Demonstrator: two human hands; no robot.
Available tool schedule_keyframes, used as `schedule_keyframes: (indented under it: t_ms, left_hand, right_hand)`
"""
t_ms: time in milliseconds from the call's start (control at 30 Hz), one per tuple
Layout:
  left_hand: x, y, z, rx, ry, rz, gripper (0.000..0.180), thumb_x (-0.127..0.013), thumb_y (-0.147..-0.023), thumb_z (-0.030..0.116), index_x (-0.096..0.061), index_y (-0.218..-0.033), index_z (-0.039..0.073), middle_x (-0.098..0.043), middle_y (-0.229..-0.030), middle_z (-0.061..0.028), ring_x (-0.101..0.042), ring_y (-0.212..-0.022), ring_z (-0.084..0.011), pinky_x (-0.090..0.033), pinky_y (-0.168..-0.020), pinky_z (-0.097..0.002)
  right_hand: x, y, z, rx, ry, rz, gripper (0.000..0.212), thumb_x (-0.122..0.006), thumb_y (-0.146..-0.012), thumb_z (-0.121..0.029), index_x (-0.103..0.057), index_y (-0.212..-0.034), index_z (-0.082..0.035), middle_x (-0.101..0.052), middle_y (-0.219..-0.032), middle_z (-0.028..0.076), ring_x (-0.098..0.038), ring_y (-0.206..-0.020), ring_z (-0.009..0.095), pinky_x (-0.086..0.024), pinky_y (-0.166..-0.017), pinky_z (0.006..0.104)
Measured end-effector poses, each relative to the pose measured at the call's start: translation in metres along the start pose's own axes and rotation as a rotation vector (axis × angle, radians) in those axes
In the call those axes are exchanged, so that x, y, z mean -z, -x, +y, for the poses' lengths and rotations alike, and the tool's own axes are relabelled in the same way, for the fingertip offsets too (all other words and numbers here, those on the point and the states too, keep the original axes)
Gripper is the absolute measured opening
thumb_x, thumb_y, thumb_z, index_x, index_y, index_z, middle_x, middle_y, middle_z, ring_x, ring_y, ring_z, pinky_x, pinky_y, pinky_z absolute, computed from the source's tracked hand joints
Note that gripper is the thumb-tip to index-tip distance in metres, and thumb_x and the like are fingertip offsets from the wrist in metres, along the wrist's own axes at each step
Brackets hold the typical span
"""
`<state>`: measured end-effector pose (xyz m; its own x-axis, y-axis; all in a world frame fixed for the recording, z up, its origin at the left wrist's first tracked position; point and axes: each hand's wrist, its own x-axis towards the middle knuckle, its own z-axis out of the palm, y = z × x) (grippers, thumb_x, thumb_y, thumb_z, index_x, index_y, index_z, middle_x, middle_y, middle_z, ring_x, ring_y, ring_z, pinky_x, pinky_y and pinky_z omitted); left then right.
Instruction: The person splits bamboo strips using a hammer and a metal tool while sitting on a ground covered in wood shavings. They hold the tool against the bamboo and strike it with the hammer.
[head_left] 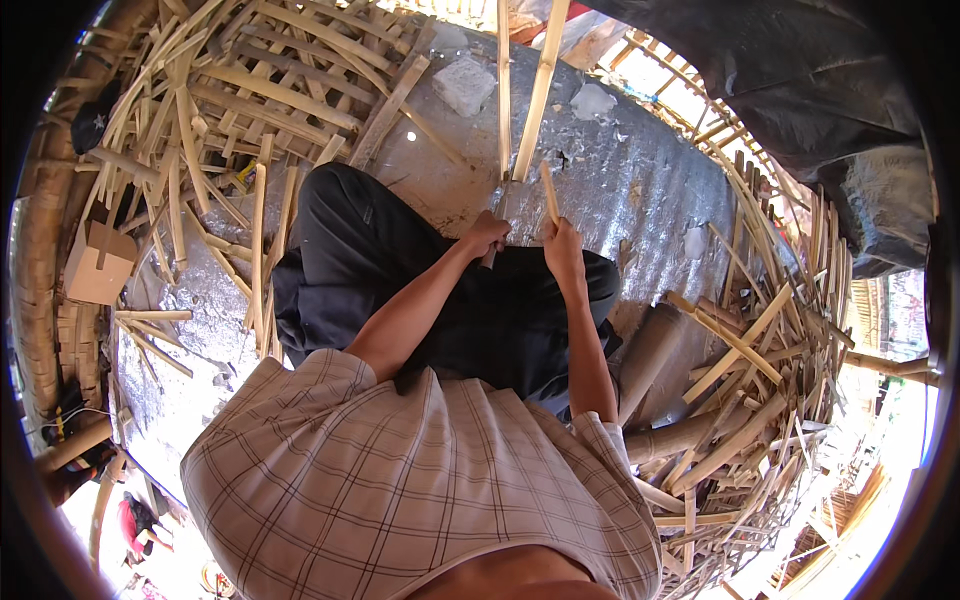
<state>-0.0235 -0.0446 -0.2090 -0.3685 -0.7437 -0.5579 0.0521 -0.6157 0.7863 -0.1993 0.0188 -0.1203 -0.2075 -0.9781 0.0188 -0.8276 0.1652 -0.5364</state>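
My left hand (485, 233) is closed around a narrow dark tool (488, 258) that looks like a knife, one end sticking out below my fist. Its grey upper part reaches the near ends of two long pale bamboo strips (537, 100), which spread apart toward the far edge. A short bamboo stick (549, 190) points upward out of my right hand (564, 245), whose fingers are wrapped round it. Both hands are above my lap, a small gap apart, with the right one close beside the strips' near ends.
Bamboo strips and an open lattice (290, 90) lie at the far left, near a cardboard box (100, 262). A large heap of split bamboo (745, 340) and a thick bamboo piece (652, 355) are at my right. A stone block (464, 86) rests on the silvery sheet (660, 170).
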Motion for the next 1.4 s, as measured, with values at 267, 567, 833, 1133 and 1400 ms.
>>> schedule_keyframes:
  t_ms: [267,567,833,1133,1400]
  left_hand:
    - [0.001,0.027,0.002,0.174,0.01,-0.007,0.019,-0.064,-0.086,0.004,-0.054,-0.07,0.0,-0.048,-0.057,-0.0035,-0.049,-0.049,-0.015,-0.042,-0.045,-0.0335]
    - [0.008,0.083,0.024,0.228,0.075,-0.037,0.025,-0.066,-0.092,0.014,-0.047,-0.103,0.004,-0.055,-0.074,-0.0067,-0.06,-0.058,-0.019,-0.056,-0.053,-0.0372]
    - [0.009,0.067,0.025,0.296,0.029,-0.151,0.025,-0.062,-0.089,0.012,-0.045,-0.106,0.004,-0.053,-0.075,-0.0068,-0.059,-0.058,-0.0187,-0.056,-0.052,-0.0372]
    - [0.012,0.062,0.024,0.366,0.029,-0.108,0.018,-0.062,-0.093,0.012,-0.046,-0.098,0.004,-0.053,-0.071,-0.0048,-0.058,-0.055,-0.016,-0.055,-0.049,-0.036]
    - [0.013,0.06,0.019,0.362,0.084,-0.124,0.018,-0.063,-0.091,0.013,-0.047,-0.094,0.004,-0.053,-0.071,-0.0048,-0.058,-0.055,-0.0163,-0.054,-0.049,-0.0358]
  right_hand:
    - [-0.005,-0.005,0.005,-0.152,0.09,0.099,0.026,-0.056,-0.098,-0.019,-0.056,-0.095,0.007,-0.065,-0.076,0.031,-0.066,-0.073,0.049,-0.054,-0.065,0.0544]
    - [0.001,-0.116,0.015,-0.271,0.345,-0.397,0.036,-0.053,-0.088,-0.014,-0.064,-0.118,0.002,-0.068,-0.106,0.025,-0.068,-0.097,0.043,-0.055,-0.085,0.0518]
    - [-0.062,-0.263,0.037,-0.286,0.122,0.186,0.062,-0.058,-0.095,-0.049,-0.055,-0.125,0.006,-0.061,-0.122,0.027,-0.059,-0.116,0.047,-0.05,-0.096,0.0537]
    - [-0.119,-0.286,-0.004,-0.578,0.067,0.1,0.043,-0.065,-0.088,-0.04,-0.065,-0.112,-0.004,-0.069,-0.112,0.019,-0.065,-0.107,0.039,-0.051,-0.089,0.0547]
    - [-0.142,-0.288,-0.009,-0.295,-0.268,0.163,0.032,-0.07,-0.084,-0.032,-0.073,-0.089,-0.001,-0.073,-0.083,0.022,-0.072,-0.081,0.037,-0.055,-0.075,0.0454]
